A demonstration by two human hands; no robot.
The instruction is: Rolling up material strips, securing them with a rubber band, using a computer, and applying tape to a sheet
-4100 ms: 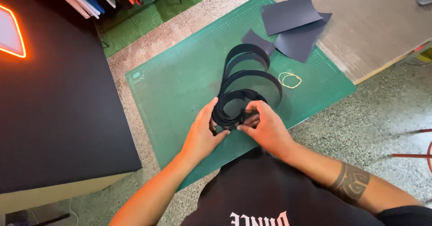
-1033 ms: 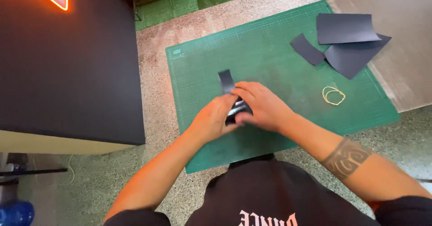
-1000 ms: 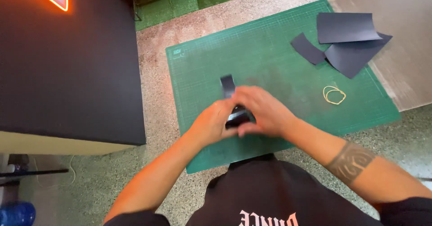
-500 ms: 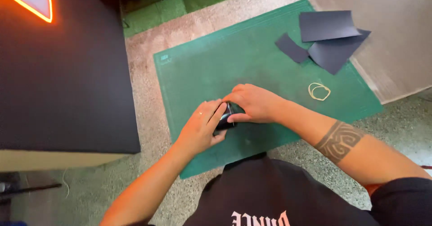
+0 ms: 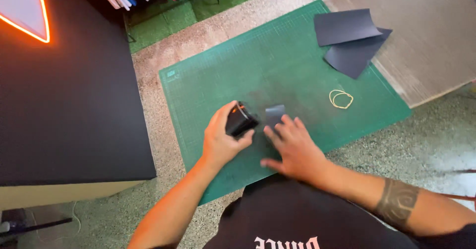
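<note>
left hand (image 5: 221, 141) curling shut around one black rolled strip (image 5: 241, 120) | right hand (image 5: 294, 147) lying flat, fingers (image 5: 285, 126) spread, pressing its one loose tail (image 5: 274, 115) | beyond fingertips: two dark sheets (image 5: 349, 38), one rubber band (image 5: 340, 99) on green mat (image 5: 223, 75)

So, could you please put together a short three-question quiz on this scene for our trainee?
1. True or false: the left hand grips a rolled black strip.
2. What does the right hand press flat on the green cutting mat?
A. the strip's loose end
B. the rubber band
C. the dark sheets
3. Which thing lies on the mat right of both hands?

Key: 1 true; 2 A; 3 the rubber band.
</note>
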